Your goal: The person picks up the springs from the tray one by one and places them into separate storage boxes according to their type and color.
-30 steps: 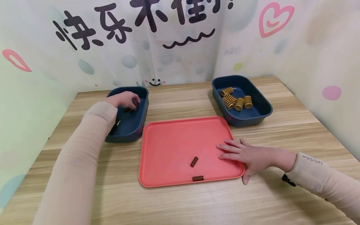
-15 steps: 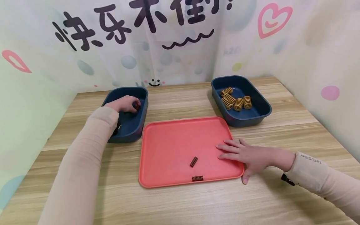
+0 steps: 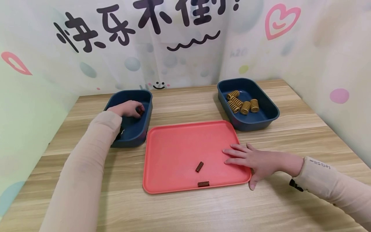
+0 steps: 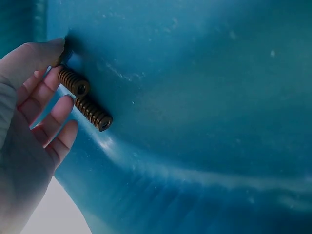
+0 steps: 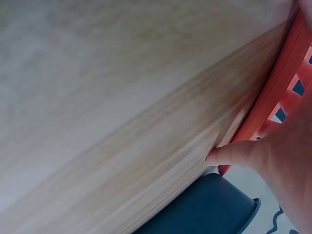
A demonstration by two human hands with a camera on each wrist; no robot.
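My left hand [image 3: 130, 109] reaches down into the left blue bin [image 3: 127, 140]. Thumb and index finger pinch a small dark brown spring [image 4: 62, 52], mostly hidden by the fingertips in the left wrist view. Close under the fingers, a second spring [image 4: 74, 82] and a third spring [image 4: 93, 113] lie end to end on the bin floor. My right hand [image 3: 258, 162] rests spread over the right edge of the red tray [image 3: 174, 145], thumb beyond its rim. On the tray, one small spring [image 3: 199, 166] lies at a slant; another spring [image 3: 203, 184] lies along the front rim.
A second blue bin [image 3: 268, 112] stands behind the tray's right corner, holding several larger yellow springs [image 3: 245, 107]. A black item [image 3: 118, 133] shows partly beside the left sleeve. The wooden table [image 3: 185, 212] meets a printed curtain [image 3: 191, 67] at the back.
My left hand has lowered slightly inside the left bin, and its fingers have closed in on a spring. My right hand and the springs on the tray have stayed put.
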